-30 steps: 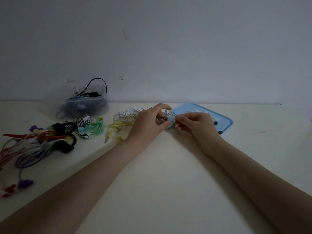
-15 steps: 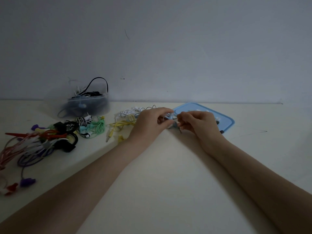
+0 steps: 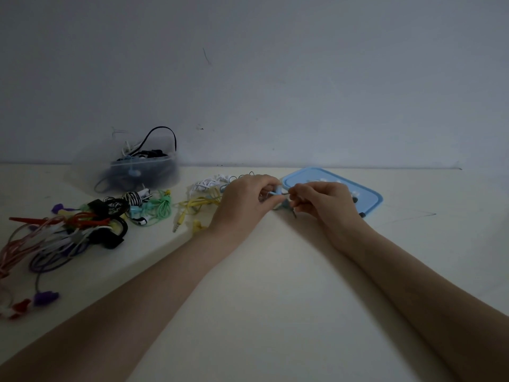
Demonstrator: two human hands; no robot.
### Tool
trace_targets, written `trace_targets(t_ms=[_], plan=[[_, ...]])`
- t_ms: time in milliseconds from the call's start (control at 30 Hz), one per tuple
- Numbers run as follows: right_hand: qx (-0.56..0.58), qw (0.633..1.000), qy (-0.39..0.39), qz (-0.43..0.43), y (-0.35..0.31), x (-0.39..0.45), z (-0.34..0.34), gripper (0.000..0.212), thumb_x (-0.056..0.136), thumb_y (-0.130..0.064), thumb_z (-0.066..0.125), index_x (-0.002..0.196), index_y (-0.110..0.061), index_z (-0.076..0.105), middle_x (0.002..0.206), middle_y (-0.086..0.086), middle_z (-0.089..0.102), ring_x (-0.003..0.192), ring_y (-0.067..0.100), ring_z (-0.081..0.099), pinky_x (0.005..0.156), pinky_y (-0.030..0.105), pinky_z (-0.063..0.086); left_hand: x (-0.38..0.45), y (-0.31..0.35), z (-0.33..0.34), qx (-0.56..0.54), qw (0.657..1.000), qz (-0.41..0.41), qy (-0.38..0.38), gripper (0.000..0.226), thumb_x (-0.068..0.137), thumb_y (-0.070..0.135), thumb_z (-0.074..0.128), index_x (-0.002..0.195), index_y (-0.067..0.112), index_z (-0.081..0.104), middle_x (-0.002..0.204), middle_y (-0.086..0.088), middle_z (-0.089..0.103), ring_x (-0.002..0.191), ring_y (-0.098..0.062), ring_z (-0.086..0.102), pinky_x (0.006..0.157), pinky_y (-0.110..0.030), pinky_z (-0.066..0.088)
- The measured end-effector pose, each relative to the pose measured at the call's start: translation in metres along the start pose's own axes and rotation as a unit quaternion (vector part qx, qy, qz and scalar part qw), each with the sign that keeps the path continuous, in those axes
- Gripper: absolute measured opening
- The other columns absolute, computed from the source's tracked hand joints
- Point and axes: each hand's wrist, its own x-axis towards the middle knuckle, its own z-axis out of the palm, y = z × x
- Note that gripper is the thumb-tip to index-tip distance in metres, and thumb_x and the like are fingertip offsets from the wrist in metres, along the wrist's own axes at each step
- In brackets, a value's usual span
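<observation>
Left hand, right hand, apparently pinching earphone

The fingers of the left hand and right hand cover most of the light-blue earphone, so its cord cannot be traced. The right hand also hides part of the blue lid, and the pink cables run off the left edge.

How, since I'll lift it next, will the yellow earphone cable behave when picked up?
Probably floppy: the thin yellow earphone cable lies in loose loops on the cream table. Likely light, being so thin. It may snag, as it seems to touch the white cable bundle beside it.
</observation>
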Motion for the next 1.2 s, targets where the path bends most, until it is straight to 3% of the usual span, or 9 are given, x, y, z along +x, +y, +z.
trace_targets(t_ms=[100, 200, 300, 567, 800, 967, 1033, 1133, 1200], plan=[[0.004, 1.0, 0.006, 0.001, -0.001, 0.0, 0.001, 0.016, 0.089, -0.002, 0.056, 0.083, 0.007, 0.068, 0.067, 0.011, 0.064, 0.057, 0.009, 0.061, 0.058, 0.017, 0.051, 0.001, 0.0, 0.0, -0.006, 1.0, -0.012, 0.014, 0.023, 0.078, 0.013, 0.072, 0.1, 0.013, 0.068, 0.087, 0.002, 0.066, 0.068, 0.003, 0.049, 0.068, -0.008, 0.037], [-0.001, 1.0, 0.002, 0.0, -0.002, 0.0, 0.001, 0.016, 0.089, -0.002, 0.056, 0.083, 0.007, 0.068, 0.068, 0.011, 0.064, 0.058, 0.01, 0.061, 0.059, 0.017, 0.051, 0.0, 0.001, -0.001, -0.007, 1.0, -0.009, 0.007, 0.038, 0.078, 0.011, 0.072, 0.114, 0.017, 0.062, 0.087, 0.005, 0.063, 0.068, 0.0, 0.048, 0.07, -0.014, 0.041], [0.001, 1.0, 0.004, 0.001, -0.001, -0.001, 0.0, 0.016, 0.089, -0.002, 0.056, 0.082, 0.005, 0.068, 0.068, 0.011, 0.065, 0.058, 0.011, 0.061, 0.059, 0.017, 0.051, 0.0, 0.002, -0.001, -0.003, 1.0, 0.006, 0.009, 0.029, 0.078, 0.012, 0.072, 0.106, 0.013, 0.067, 0.091, -0.001, 0.068, 0.074, -0.008, 0.051, 0.073, -0.019, 0.042], [0.003, 1.0, 0.003, 0.001, -0.002, 0.0, 0.001, 0.016, 0.088, -0.002, 0.057, 0.081, 0.006, 0.068, 0.067, 0.01, 0.065, 0.056, 0.008, 0.061, 0.058, 0.016, 0.051, 0.001, -0.001, 0.001, -0.018, 1.0, -0.013, 0.023, 0.018, 0.077, 0.016, 0.074, 0.094, 0.01, 0.07, 0.087, -0.004, 0.068, 0.075, -0.008, 0.058, 0.069, -0.005, 0.038], [0.004, 1.0, 0.002, 0.007, -0.001, 0.001, 0.0, 0.016, 0.088, -0.003, 0.057, 0.08, 0.004, 0.068, 0.066, 0.01, 0.065, 0.058, 0.011, 0.06, 0.059, 0.018, 0.051, 0.002, 0.002, -0.001, -0.026, 1.0, -0.009, 0.014, 0.031, 0.079, 0.011, 0.071, 0.109, 0.016, 0.065, 0.089, -0.002, 0.069, 0.075, -0.012, 0.059, 0.075, -0.022, 0.046], [0.014, 1.0, 0.005, 0.002, -0.001, 0.0, -0.001, 0.017, 0.088, -0.003, 0.057, 0.082, 0.008, 0.067, 0.065, 0.008, 0.065, 0.057, 0.009, 0.06, 0.058, 0.018, 0.051, 0.002, 0.002, -0.001, -0.026, 0.999, -0.012, 0.034, 0.018, 0.078, 0.013, 0.072, 0.096, 0.009, 0.07, 0.087, -0.004, 0.07, 0.075, -0.007, 0.059, 0.069, -0.005, 0.039], [0.021, 1.0, 0.008, 0.001, -0.003, -0.001, -0.001, 0.016, 0.088, -0.002, 0.056, 0.08, 0.008, 0.067, 0.064, 0.008, 0.064, 0.056, 0.009, 0.06, 0.057, 0.017, 0.051, 0.003, 0.003, -0.001, -0.03, 1.0, -0.007, 0.004, 0.019, 0.077, 0.011, 0.073, 0.096, 0.008, 0.07, 0.087, -0.004, 0.069, 0.074, 0.0, 0.059, 0.069, -0.003, 0.04], [0.023, 0.999, 0.023, -0.005, -0.008, 0.0, -0.001, 0.018, 0.088, -0.002, 0.056, 0.074, 0.001, 0.068, 0.065, 0.008, 0.064, 0.056, 0.008, 0.06, 0.057, 0.016, 0.049, 0.005, 0.008, -0.01, -0.036, 0.987, 0.003, -0.159, 0.02, 0.077, 0.008, 0.071, 0.096, 0.014, 0.069, 0.084, 0.005, 0.067, 0.071, 0.014, 0.056, 0.067, -0.002, 0.041], [0.02, 0.999, 0.047, -0.014, -0.012, 0.003, -0.006, 0.02, 0.088, -0.003, 0.056, 0.071, -0.003, 0.067, 0.066, 0.008, 0.064, 0.057, 0.008, 0.06, 0.058, 0.015, 0.05, 0.006, 0.009, -0.017, -0.034, 0.969, 0.006, -0.245, 0.022, 0.077, 0.008, 0.07, 0.097, 0.016, 0.069, 0.083, 0.01, 0.067, 0.072, 0.013, 0.057, 0.071, -0.006, 0.044]])
